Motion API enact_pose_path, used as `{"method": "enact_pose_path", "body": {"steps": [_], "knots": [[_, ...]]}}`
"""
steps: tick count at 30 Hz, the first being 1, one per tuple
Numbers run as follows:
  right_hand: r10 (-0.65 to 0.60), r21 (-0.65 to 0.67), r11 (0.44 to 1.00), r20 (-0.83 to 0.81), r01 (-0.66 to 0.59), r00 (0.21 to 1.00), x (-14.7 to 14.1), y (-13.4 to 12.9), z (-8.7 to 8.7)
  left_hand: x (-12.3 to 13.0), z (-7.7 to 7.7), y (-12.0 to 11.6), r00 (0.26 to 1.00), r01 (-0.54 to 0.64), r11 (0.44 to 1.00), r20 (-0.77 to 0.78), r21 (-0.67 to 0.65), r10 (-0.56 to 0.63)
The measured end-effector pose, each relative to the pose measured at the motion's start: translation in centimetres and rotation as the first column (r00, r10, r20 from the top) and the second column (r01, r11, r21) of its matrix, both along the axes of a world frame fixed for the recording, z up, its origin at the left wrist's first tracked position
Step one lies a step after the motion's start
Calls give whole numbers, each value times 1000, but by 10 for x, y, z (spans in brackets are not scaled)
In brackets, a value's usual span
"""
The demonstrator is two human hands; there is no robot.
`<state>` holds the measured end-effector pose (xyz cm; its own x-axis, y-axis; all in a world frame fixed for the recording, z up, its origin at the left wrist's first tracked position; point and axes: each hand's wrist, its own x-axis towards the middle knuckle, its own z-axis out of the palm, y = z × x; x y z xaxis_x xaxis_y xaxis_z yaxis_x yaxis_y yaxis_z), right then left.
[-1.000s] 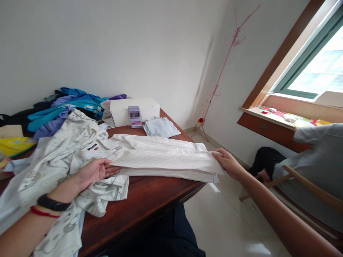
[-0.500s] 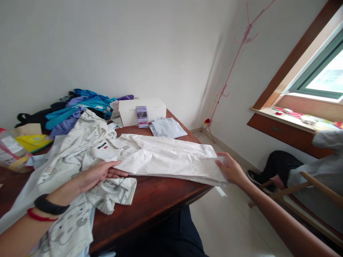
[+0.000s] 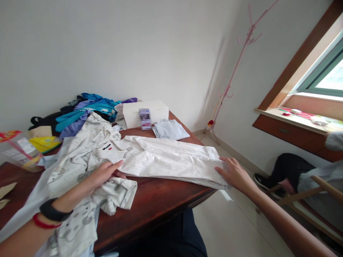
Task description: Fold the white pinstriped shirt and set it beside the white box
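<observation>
- You're in a home room: clothes heaped on a wooden counter.
- Right of the counter, a pink coat stand and a window sill.

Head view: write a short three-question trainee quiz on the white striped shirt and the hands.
1. True or false: the white striped shirt lies lengthwise on the wooden table.
2. Which hand rests on the shirt end that overhangs the table edge? A) left hand B) right hand
3. Fill in: behind the shirt, beside the white box, lies a folded pale ____ cloth.

Key: 1 true; 2 B; 3 blue. Both hands lie flat and open on the fabric, one at each end.
</observation>
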<state>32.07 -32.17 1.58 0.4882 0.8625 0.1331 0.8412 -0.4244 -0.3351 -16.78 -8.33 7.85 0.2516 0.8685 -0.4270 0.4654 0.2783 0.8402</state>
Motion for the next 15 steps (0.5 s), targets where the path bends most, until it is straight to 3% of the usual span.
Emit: {"method": "enact_pose_path", "body": {"steps": [2, 5, 7, 9, 12, 15], "knots": [[15, -25, 1000, 42, -14, 999, -1, -2, 0, 1, 8, -2, 976, -42, 988, 204, -148, 72], [43, 53, 997, 185, -54, 982, -9, -2, 4, 3, 14, 0, 911, 77, 942, 407, -327, 67], [135, 104, 981, 252, -166, 958, -19, 0, 10, 6, 12, 6, 882, 105, 921, 464, -374, 88], [317, 76, 936, 240, -343, 918, -31, 2, 16, 7, 5, 12, 852, 49, 923, 498, -383, 162], [574, -38, 818, 128, -574, 809, -47, 5, 20, 7, -8, 19, 792, -58, 911, 536, -408, 291], [671, -103, 739, 29, -666, 741, -54, 6, 14, 1, -19, 22, 751, -83, 894, 562, -440, 347]]}}
